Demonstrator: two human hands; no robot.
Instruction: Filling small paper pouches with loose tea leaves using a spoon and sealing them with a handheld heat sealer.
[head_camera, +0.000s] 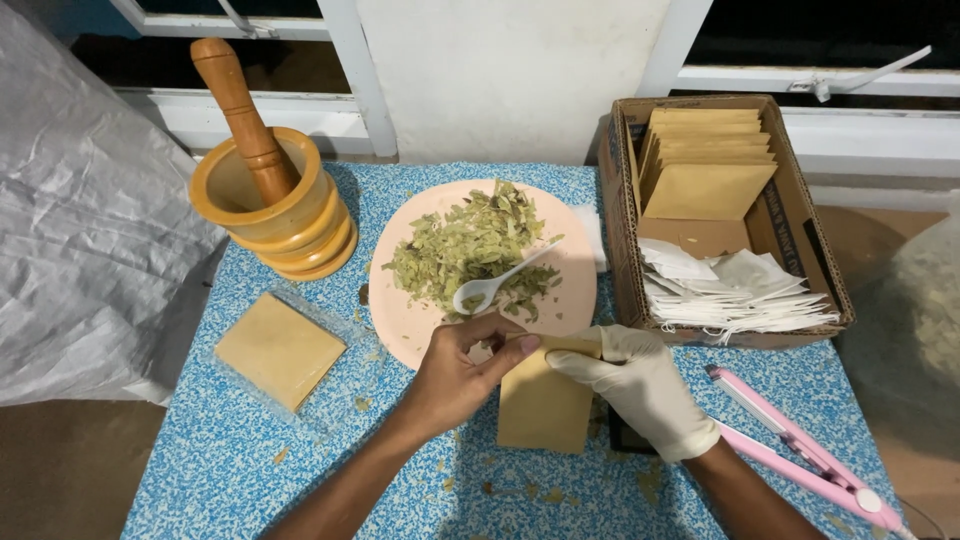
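A blue speckled table (250, 470) seen from above, with two hands working at its middle. The bare left hand (455, 375) and the gloved right hand (640, 385) both pinch the top edge of a tan paper pouch (543, 405), fingers closed on it from either side. The pouch is a flat rectangle standing on its lower edge on the table, just in front of a pink plate (410, 335). Its long axis runs up and down, with the top edge pointing toward the plate.

The plate holds a heap of chopped green leaves (470, 245), and a white spoon (495, 283) lies in them with its handle pointing to the upper right.

At the upper right sits an open cardboard box (825, 290). A stack of tan pouches (705, 160) leans at its far end; a fan of white paper bags (735, 295) lies at its near end.

At the left lies a square tan packet in clear wrap (280, 350). Behind it stands a wooden mortar (275, 215) with a pestle (245, 115) leaning inside.

At the lower right, a pink sealer (795, 450) lies diagonally.
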